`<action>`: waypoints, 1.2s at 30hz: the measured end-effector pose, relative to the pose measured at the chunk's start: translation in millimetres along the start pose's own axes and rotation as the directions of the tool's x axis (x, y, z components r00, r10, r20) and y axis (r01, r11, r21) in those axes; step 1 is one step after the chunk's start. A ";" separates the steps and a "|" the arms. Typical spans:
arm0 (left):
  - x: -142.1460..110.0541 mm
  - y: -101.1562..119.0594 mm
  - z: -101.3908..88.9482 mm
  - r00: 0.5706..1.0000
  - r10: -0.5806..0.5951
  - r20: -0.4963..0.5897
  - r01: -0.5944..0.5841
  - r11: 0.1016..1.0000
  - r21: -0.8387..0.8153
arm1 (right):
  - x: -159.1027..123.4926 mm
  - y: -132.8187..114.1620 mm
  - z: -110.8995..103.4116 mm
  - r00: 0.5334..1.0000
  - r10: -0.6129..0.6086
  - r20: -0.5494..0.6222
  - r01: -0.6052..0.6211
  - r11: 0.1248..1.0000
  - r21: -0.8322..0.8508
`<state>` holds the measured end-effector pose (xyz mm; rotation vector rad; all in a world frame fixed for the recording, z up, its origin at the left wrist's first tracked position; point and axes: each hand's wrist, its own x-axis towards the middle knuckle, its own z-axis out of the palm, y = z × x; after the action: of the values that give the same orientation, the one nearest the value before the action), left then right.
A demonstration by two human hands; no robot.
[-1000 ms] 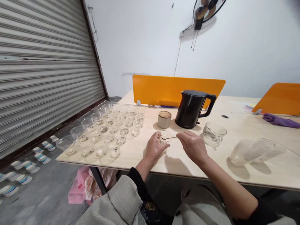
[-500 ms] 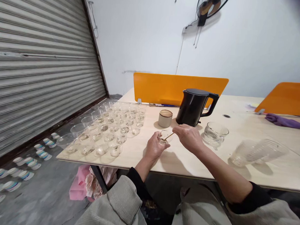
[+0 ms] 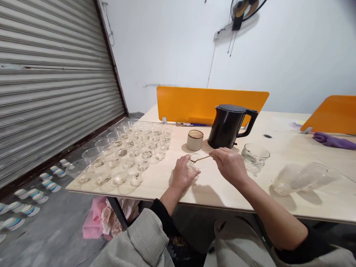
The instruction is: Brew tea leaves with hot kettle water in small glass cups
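Note:
My left hand (image 3: 182, 174) is wrapped round a small clear plastic cup (image 3: 195, 165), which it holds at the front middle of the table. Between the fingertips of my right hand (image 3: 229, 166) is a thin, brownish small spoon (image 3: 204, 158), its far end at the cup's mouth. Something small and dark sits at that end; I cannot make out what. Behind the cup stands a pale canister (image 3: 195, 142) with a wood-coloured top. A black electric kettle (image 3: 227, 127) is beyond my right hand, and a clear glass cup (image 3: 255, 156) stands to its right.
Rows of clear plastic cups (image 3: 127, 161) with dark bits in them cover the table's left side. Stacked clear cups (image 3: 303, 178) lie at the right. A purple cloth (image 3: 337, 141) and orange dividers (image 3: 211, 106) are farther back. Several white tubs (image 3: 29, 210) stand on the floor.
My right hand dipped left toward the cup with the spoon steeper, then drew back right. The spoon now lies flatter, its end nearer the rim. My left hand keeps hold of the cup.

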<state>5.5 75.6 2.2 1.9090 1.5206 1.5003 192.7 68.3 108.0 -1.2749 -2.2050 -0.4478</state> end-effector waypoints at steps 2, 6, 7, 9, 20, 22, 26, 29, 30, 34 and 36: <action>-0.7 -0.8 0.7 1.000 0.007 -0.002 -0.007 1.000 -0.001 | -4.2 1.8 2.9 0.999 -0.033 -0.020 0.033 0.999 -0.005; -1.5 -2.9 2.5 1.000 -0.005 -0.016 0.005 1.000 0.000 | -12.8 2.0 8.2 0.998 -0.062 -0.004 0.062 0.998 0.022; -1.4 -3.2 2.8 1.000 -0.006 -0.018 0.007 1.000 0.004 | -14.0 2.0 8.8 0.998 -0.060 -0.013 0.060 0.997 0.038; -1.2 -3.6 3.1 1.000 -0.004 -0.017 0.004 1.000 0.010 | -14.9 2.0 9.1 0.998 -0.054 -0.041 0.056 0.997 0.054; -0.8 -3.2 3.2 0.999 -0.041 -0.008 0.041 0.996 -0.077 | -11.1 -6.0 -0.9 0.999 -0.028 0.040 0.029 0.999 -0.020; -0.9 -3.7 3.5 0.997 -0.073 0.014 0.074 0.987 -0.139 | -6.7 -7.6 -4.9 0.997 -0.021 0.081 0.024 0.999 -0.032; -1.6 -4.6 4.4 0.984 -0.165 0.069 0.177 0.951 -0.252 | 1.4 -13.9 -5.6 0.982 -0.015 0.187 0.010 1.000 0.026; -2.4 -4.1 4.1 0.973 -0.212 0.090 0.229 0.929 -0.290 | 3.3 -16.3 -0.8 0.988 0.010 0.157 -0.013 1.000 0.018; -2.6 -3.5 3.7 0.971 -0.223 0.090 0.239 0.926 -0.292 | 3.1 -15.9 0.4 0.990 0.018 0.137 -0.021 1.000 0.016; -3.1 -1.0 1.5 0.969 -0.238 0.063 0.246 0.940 -0.237 | -0.8 -10.2 -2.3 0.999 0.011 0.035 -0.013 0.999 0.038; -3.3 -0.1 1.0 0.973 -0.222 0.064 0.230 0.950 -0.212 | -2.8 -7.1 -7.6 0.999 -0.009 -0.033 0.010 1.000 0.029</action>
<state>6.5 73.2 0.0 1.5733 1.4358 1.4520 189.9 58.8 112.2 -1.2335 -2.1835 -0.4358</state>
